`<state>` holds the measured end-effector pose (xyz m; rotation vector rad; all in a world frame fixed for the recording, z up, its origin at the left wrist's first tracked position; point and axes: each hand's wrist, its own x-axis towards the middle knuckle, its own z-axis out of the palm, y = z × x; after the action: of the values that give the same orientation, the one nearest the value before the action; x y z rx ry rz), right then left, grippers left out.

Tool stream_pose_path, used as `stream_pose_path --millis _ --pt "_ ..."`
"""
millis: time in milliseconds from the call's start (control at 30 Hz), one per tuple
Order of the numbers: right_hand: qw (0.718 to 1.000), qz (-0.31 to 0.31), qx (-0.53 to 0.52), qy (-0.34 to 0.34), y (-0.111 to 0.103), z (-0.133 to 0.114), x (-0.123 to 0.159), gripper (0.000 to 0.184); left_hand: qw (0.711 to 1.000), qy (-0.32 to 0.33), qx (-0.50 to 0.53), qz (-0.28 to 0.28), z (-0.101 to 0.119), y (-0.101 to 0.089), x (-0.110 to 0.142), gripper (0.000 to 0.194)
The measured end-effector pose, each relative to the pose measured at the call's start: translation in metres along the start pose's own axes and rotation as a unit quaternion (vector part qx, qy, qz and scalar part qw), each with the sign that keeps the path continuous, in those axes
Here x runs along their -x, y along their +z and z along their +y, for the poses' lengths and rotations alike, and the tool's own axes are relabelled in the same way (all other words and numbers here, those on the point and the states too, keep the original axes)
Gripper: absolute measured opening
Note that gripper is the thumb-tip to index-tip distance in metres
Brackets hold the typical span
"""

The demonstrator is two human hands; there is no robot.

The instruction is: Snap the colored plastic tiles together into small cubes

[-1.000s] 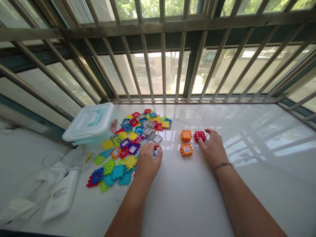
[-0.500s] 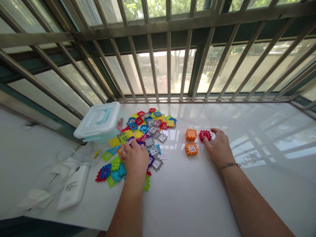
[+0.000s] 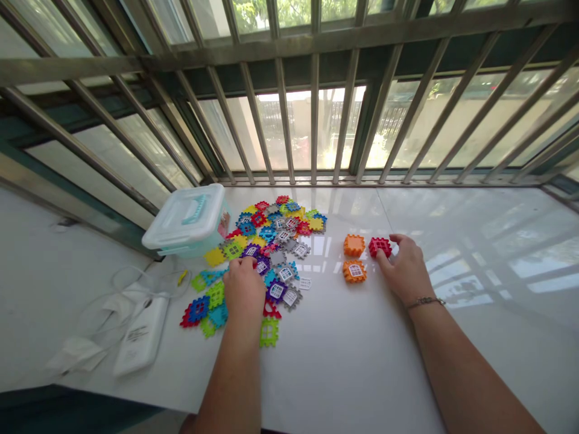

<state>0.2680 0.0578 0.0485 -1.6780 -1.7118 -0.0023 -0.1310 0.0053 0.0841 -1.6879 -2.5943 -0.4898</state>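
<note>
A heap of flat, coloured interlocking tiles (image 3: pixel 266 241) lies on the white sill (image 3: pixel 344 355). My left hand (image 3: pixel 243 289) rests palm down on the near side of the heap, fingers curled over the tiles; what they grip, if anything, is hidden. To the right stand three small built cubes: an orange one (image 3: pixel 353 245), another orange one with a white window (image 3: pixel 354 271), and a red one (image 3: pixel 379 246). My right hand (image 3: pixel 406 271) lies beside the red cube with thumb and fingertips closed on its right side. A green tile (image 3: pixel 269 332) lies alone nearest me.
A pale blue lidded plastic box (image 3: pixel 190 218) with a handle stands left of the heap. A white power bank (image 3: pixel 142 333) with cable and paper lies at the near left. Metal window bars (image 3: pixel 312 114) close off the far side.
My left hand has moved left from the heap's right edge onto its near middle, pushing tiles about. The right hand has stayed at the red cube. The view has shifted slightly.
</note>
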Motion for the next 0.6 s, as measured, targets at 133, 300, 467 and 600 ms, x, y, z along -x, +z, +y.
stream_pose_path --millis 133,300,467,600 --pt "1.0 -0.002 -0.005 0.001 0.0 0.0 0.0 0.052 1.0 0.003 0.011 0.001 -0.009 0.003 -0.005 0.024" --pt "1.0 0.003 -0.009 0.003 0.001 0.0 0.001 0.053 0.998 0.027 0.051 -0.016 -0.011 0.01 -0.011 0.029" --pt "1.0 0.003 -0.004 0.0 0.0 -0.001 0.001 0.052 0.993 0.086 0.078 -0.002 -0.004 0.002 -0.008 0.035" --pt "1.0 0.012 -0.006 -0.006 -0.001 0.0 0.0 0.052 0.998 0.055 0.0 0.04 -0.034 -0.024 -0.011 0.039"
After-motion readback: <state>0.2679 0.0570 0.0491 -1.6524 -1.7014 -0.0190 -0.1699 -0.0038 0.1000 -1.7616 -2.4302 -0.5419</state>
